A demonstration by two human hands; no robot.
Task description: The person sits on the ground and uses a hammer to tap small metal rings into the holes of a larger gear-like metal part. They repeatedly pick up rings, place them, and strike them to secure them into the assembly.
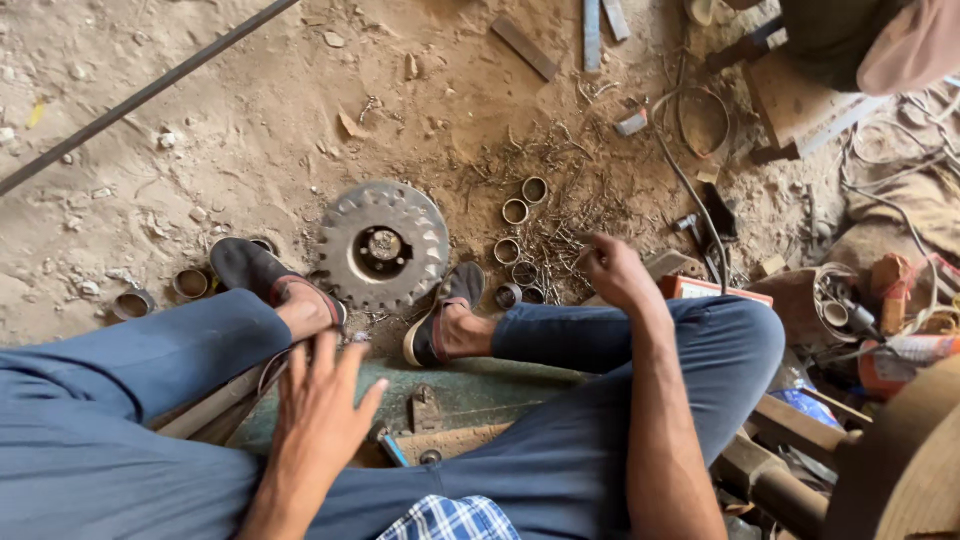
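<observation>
Head view: right hand (612,268) curled shut over the short metal rings (515,250) on the dirt floor (250,130), contents unclear. Left hand (318,405) spread open, empty, by the toothed disc (383,246). Best to pinch one ring, clear of swarf.

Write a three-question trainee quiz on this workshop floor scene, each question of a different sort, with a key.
1. True or false: the toothed metal disc lies flat on the dirt between the person's two shoes.
2. Multiple choice: the right hand is
A. spread flat on the disc
B. closed in a loose fist above the short metal rings
C. holding a hammer
3. Fill in: the left hand, fingers spread, hovers over the green ____ between the knees.

Key
1. True
2. B; what the fist holds, if anything, cannot be seen
3. Bench
</observation>
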